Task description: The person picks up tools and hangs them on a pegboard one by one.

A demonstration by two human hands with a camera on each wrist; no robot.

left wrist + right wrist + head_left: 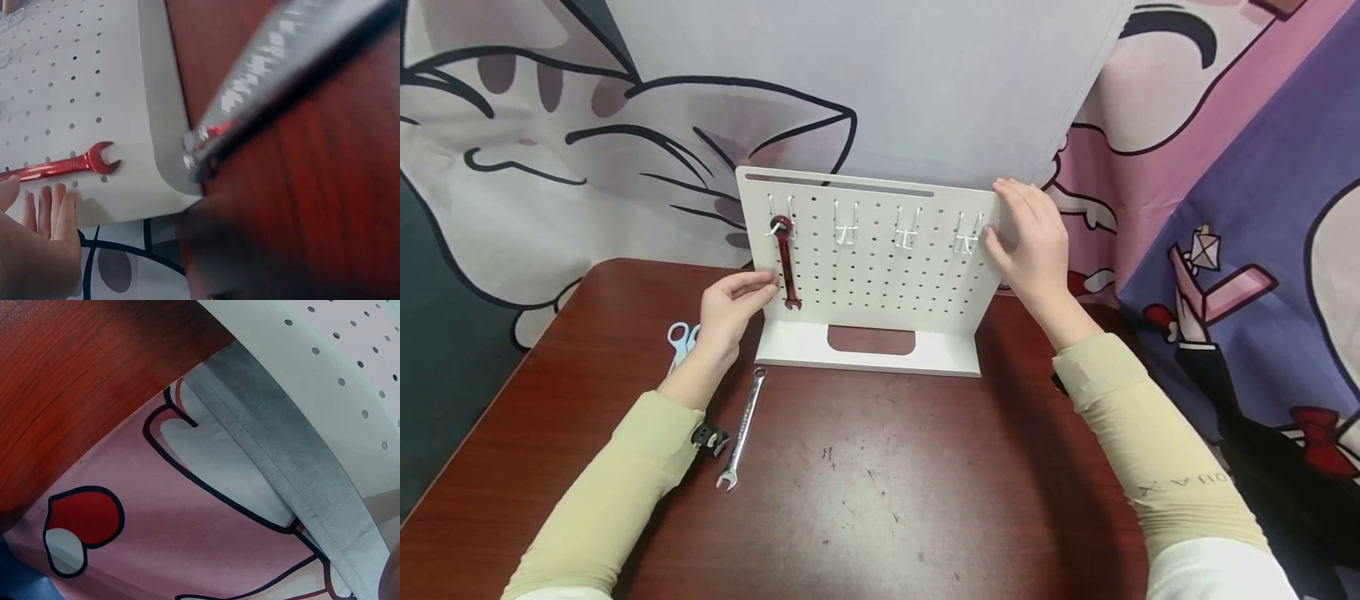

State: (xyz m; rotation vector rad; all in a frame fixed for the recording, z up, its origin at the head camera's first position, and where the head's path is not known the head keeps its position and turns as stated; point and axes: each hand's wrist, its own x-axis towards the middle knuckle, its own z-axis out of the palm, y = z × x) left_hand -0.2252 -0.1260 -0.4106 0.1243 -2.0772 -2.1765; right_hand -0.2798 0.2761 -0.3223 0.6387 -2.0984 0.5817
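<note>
A white pegboard [880, 283] stands upright on its base at the back of the table. From its leftmost hook hangs a red wrench [786, 262], open end down. My left hand [727, 312] is at the board's left edge, fingers straight and close beside the wrench [56, 167]. Over at the upper right corner, my right hand [1037, 242] touches the board, fingertips by the top edge and thumb lower on the front. A silver wrench [743, 429] lies on the table below the left forearm; it looms blurred in the left wrist view.
Bare white hooks [906, 229] sit along the board to the right of the red wrench. Light blue scissors [681, 340] lie left of the left hand, partly hidden by the arm. Printed curtains [520, 192] hang behind the dark red table [925, 483].
</note>
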